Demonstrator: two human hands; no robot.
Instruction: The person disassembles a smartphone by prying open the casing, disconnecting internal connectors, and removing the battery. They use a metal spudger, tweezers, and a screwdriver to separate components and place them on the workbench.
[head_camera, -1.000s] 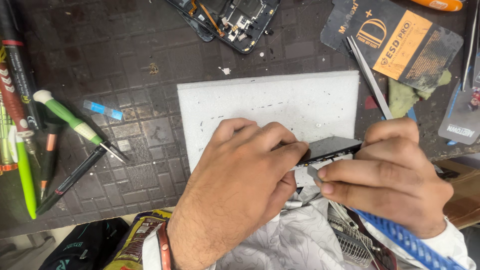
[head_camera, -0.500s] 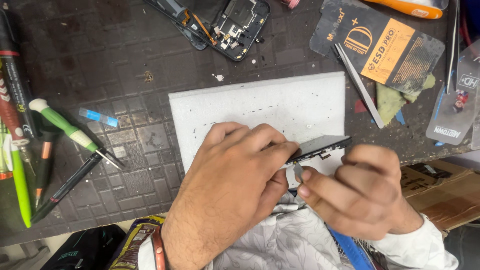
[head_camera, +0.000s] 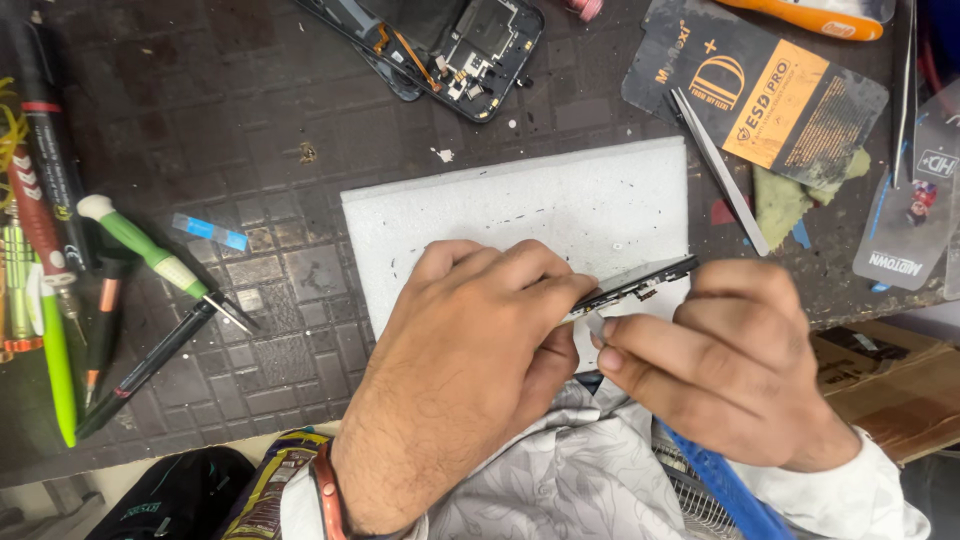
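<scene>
At the far left of the dark work mat (head_camera: 250, 90) lies a row of hand tools: a red-handled tool (head_camera: 35, 215), a bright green pen-shaped tool (head_camera: 55, 370), and a screwdriver with green and white handle (head_camera: 150, 255) whose tip points to the right. Just beside it a small blue strip label (head_camera: 208, 231) lies flat on the mat. At the bottom edge a yellow and dark snack packet (head_camera: 270, 480) shows partly.

In the middle there is a white foam sheet (head_camera: 520, 205), rectangular and a little tilted. Above it, at the top edge, an opened phone body (head_camera: 450, 45) lies with its inner parts showing.

The left hand (head_camera: 470, 370) is over the lower part of the foam sheet. Its fingers are bent close together and pinch the left end of a thin dark phone part (head_camera: 640, 283), which is held on its edge above the sheet. The right hand (head_camera: 730, 375) is just beside it; its thumb and forefinger are closed on a small pale piece (head_camera: 594, 322) directly under the dark part.

To the right, a black card package with an orange rectangle label (head_camera: 770, 95) lies tilted. A white flat strip tool (head_camera: 720, 170) rests across its lower corner, beside a green cloth (head_camera: 790, 195). At the far right edge lies a grey hanging-card package (head_camera: 915, 215).
</scene>
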